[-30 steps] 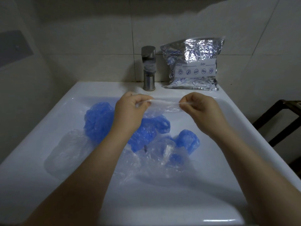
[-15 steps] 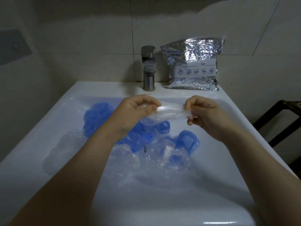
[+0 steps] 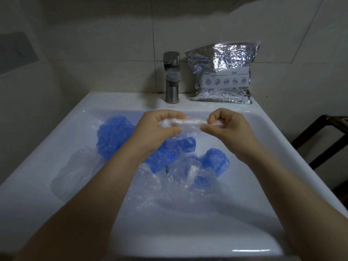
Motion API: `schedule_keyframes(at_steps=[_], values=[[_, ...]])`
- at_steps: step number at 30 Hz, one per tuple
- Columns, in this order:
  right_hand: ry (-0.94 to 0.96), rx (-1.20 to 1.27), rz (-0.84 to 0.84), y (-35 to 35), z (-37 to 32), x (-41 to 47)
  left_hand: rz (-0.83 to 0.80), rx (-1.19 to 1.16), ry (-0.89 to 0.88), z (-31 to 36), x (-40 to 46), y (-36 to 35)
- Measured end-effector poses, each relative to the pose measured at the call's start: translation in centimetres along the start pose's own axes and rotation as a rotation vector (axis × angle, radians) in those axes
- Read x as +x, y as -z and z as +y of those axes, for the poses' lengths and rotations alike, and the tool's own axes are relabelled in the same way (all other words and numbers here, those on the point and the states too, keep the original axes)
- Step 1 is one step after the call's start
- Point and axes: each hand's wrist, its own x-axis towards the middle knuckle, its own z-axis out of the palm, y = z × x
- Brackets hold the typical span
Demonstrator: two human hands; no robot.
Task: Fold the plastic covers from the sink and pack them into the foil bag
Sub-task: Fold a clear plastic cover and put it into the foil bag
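Sink (image 3: 216, 242): white basin filling the lower and middle frame, its glossy front rim nearest the camera at the bottom edge.

Forearms: two bare forearms enter from the lower left and lower right corners and converge toward mid-frame above the basin.

Clear covers (image 3: 169, 185): crumpled transparent plastic lying in the basin at centre, with a further clear piece at the left of the basin; edges hard to separate from the white surface.

Blue covers (image 3: 114, 134): several bunched blue plastic pieces in the basin, one large clump left of centre, one partly under the left wrist, one small clump right of centre, touching and partly under the clear plastic.

Held cover (image 3: 188, 124): a narrow, gathered strip of clear plastic stretched between both hands, raised above the basin contents, just above centre of the frame.

Left hand (image 3: 158, 129): fingers and thumb curled, pinching the left end of the strip.

Right hand (image 3: 229, 127): fingers curled inward, thumb and fingertips pinching the right end of the strip.

Tap (image 3: 171, 77): upright brushed-metal cylinder on the back ledge, upper centre.

Foil bag (image 3: 222, 72): crinkled silver pouch with a white label and printed fish drawing, standing on the back ledge just right of the tap, leaning against the tiled wall.

Dark frame (image 3: 320, 140): dark furniture bars at the right edge, beside the sink.
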Motion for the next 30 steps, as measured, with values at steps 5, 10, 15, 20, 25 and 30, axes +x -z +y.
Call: schedule_keyframes(at_steps=[5,10,15,20,25,30], values=[[0.239,-0.211,0.026,0.3,0.0,0.1,0.006,-0.069,0.01,-0.4,0.3,0.0],[0.634,-0.878,0.067,0.9,0.6,0.4,0.022,0.315,-0.054,-0.9,0.6,0.0],[0.685,-0.985,0.052,1.0,0.7,0.6,0.048,0.626,-0.314,-1.1,0.9,0.6],[0.404,-0.628,0.013,1.7,0.6,0.6,-0.16,0.469,-0.286,-0.2,0.5,2.1],[0.015,-0.071,-0.297,2.6,-0.1,0.2,-0.236,0.062,-0.027,1.8,-0.2,3.1],[-0.138,0.246,-0.467,2.2,-0.6,-0.1,-0.199,-0.137,-0.033,2.0,-0.4,4.0]])
